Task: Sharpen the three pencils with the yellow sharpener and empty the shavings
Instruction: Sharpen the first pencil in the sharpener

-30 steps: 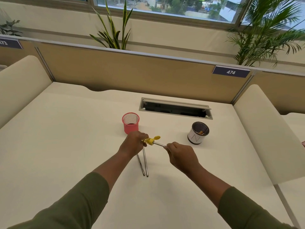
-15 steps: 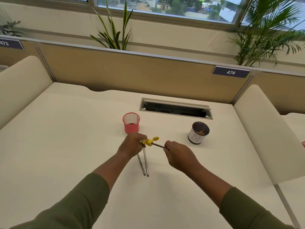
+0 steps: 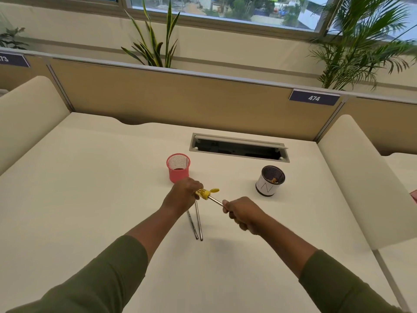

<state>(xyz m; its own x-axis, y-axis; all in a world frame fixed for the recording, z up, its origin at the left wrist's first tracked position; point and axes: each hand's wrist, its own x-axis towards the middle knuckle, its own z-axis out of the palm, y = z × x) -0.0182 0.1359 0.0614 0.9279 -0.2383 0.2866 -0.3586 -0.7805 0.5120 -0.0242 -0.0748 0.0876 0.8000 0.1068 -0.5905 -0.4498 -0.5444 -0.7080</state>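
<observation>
The left hand (image 3: pixel 184 196) grips the yellow sharpener (image 3: pixel 204 193), fingers curled round its body, while the right hand (image 3: pixel 244 214) pinches the pencil (image 3: pixel 215 201) a little back from the sharpener, its tip seated in the hole. Both are held above the worktop (image 3: pixel 90 188), not resting on it.

The step in hand looks like the sharpening of one pencil. To do it well, the pencil should stay in line with the sharpener's bore, pushed in gently as it is twisted; a sideways lean would likely snap the lead. The left grip should stay steady so only the pencil turns. The sharpener's flap seems to stand open on the far side, so shavings may spill; I cannot tell for sure.

Just below the grip, toward the person, two more pencils (image 3: pixel 196 224) lie on the worktop, meeting at their near ends. Just beyond the left hand stands a pink mesh cup (image 3: pixel 178 168). Farther to the right of the grip stands a white cup (image 3: pixel 269 180) with bits that look like shavings inside, a likely place for emptying.
</observation>
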